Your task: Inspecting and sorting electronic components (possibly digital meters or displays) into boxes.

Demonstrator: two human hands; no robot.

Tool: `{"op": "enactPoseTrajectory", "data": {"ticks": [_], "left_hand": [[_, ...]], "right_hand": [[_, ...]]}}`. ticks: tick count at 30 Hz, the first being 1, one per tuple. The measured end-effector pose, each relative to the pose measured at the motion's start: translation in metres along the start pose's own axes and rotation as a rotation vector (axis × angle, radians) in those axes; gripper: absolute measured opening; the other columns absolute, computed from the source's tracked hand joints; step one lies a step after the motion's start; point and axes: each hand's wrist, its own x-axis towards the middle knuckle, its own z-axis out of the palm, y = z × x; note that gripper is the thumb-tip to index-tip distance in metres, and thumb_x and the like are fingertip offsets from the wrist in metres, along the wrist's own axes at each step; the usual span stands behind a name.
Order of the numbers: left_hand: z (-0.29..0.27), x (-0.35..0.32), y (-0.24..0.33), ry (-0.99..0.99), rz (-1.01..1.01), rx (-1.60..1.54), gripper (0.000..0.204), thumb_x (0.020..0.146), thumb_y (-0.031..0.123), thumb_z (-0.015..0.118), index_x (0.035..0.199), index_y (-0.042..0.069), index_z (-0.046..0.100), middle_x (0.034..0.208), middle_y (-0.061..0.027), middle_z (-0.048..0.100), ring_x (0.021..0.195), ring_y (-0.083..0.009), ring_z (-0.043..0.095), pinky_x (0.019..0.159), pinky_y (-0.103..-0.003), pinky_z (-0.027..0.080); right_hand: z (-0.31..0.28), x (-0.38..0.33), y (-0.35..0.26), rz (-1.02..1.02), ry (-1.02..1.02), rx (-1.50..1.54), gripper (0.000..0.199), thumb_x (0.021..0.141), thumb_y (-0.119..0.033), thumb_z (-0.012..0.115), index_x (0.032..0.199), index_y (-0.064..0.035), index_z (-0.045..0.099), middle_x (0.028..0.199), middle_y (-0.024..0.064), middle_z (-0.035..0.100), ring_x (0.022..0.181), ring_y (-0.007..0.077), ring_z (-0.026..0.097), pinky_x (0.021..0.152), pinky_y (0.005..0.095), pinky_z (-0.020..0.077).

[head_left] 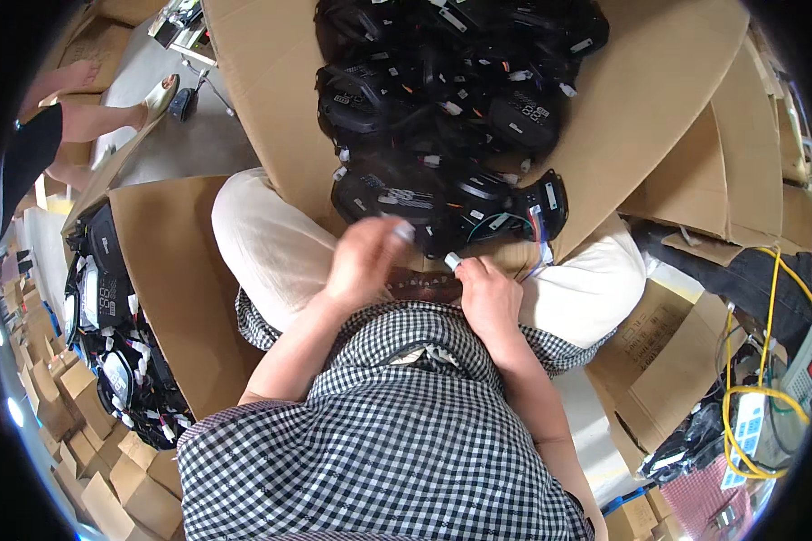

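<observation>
My right hand (489,293) is closed, thumb and finger pinching a small white plug connector (453,261) in front of my lap. To its left, my left hand (363,259) is smeared by motion; its fingers curl in, and a small pale thing (401,232) shows at their tips, too blurred to name. Just beyond both hands lies a black dashboard display unit (392,194) with a digit panel. Beside it, another black unit (550,203) trails coloured wires (537,221) toward my right knee. Several more such units (451,81) are heaped behind them on a cardboard sheet (622,153).
At my left a cardboard box (176,279) stands by a pile of similar black units (108,288). On the right are an open carton (659,361), a yellow cable (767,392) and a grey-green device (798,379). Another person's leg (108,122) shows at the upper left.
</observation>
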Motion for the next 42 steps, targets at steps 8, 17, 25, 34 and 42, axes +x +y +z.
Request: {"op": "enactPoseTrajectory", "data": {"ticks": [8, 17, 25, 34, 42], "left_hand": [[-0.037, 0.032, 0.017, 0.156, -0.274, -0.519, 0.020, 0.092, 0.015, 0.063, 0.109, 0.008, 0.056, 0.076, 0.0084, 0.044, 0.070, -0.0028, 0.039, 0.063, -0.018, 0.035], [-0.039, 0.027, 0.028, -0.175, -0.589, -0.785, 0.022, 0.097, 0.018, 0.054, 0.106, 0.001, 0.065, 0.076, 0.0020, 0.060, 0.063, -0.0054, 0.048, 0.057, -0.018, 0.040], [0.009, 0.056, 0.027, -0.142, -0.775, -1.129, 0.040, 0.100, 0.030, 0.048, 0.128, 0.001, 0.050, 0.118, -0.0095, 0.062, 0.068, -0.0106, 0.053, 0.067, -0.024, 0.045], [0.027, 0.061, 0.013, -0.001, -0.451, -0.952, 0.029, 0.100, 0.024, 0.047, 0.124, 0.010, 0.056, 0.101, 0.0013, 0.063, 0.069, -0.0065, 0.049, 0.068, -0.020, 0.039], [0.030, 0.055, 0.018, -0.202, -0.220, -0.501, 0.028, 0.094, 0.012, 0.056, 0.121, 0.005, 0.059, 0.110, -0.0066, 0.063, 0.101, -0.0177, 0.058, 0.091, -0.029, 0.044]], "right_hand": [[0.018, 0.056, 0.049, -0.499, 0.214, -0.522, 0.017, 0.073, -0.009, 0.060, 0.079, 0.0045, 0.068, 0.119, 0.0072, 0.059, 0.099, 0.0229, 0.054, 0.082, 0.0380, 0.0418], [-0.077, 0.044, 0.054, -0.207, 0.300, 0.831, 0.015, 0.088, -0.006, 0.059, 0.095, 0.0064, 0.064, 0.116, 0.0125, 0.062, 0.102, 0.0200, 0.058, 0.094, 0.0301, 0.0419], [-0.070, 0.050, 0.063, -0.339, -0.162, 1.134, 0.027, 0.092, -0.017, 0.060, 0.096, 0.0092, 0.063, 0.117, 0.0131, 0.060, 0.103, 0.0185, 0.055, 0.093, 0.0298, 0.0410], [-0.011, 0.114, 0.085, -0.233, 0.146, 0.609, 0.020, 0.093, -0.016, 0.058, 0.099, 0.0023, 0.065, 0.114, 0.0028, 0.059, 0.100, 0.0115, 0.054, 0.087, 0.0265, 0.0431], [-0.057, 0.045, 0.032, 0.190, 0.096, 1.159, 0.010, 0.090, -0.012, 0.060, 0.084, -0.0033, 0.060, 0.072, 0.0033, 0.063, 0.066, 0.0101, 0.059, 0.059, 0.0265, 0.0497]]}}
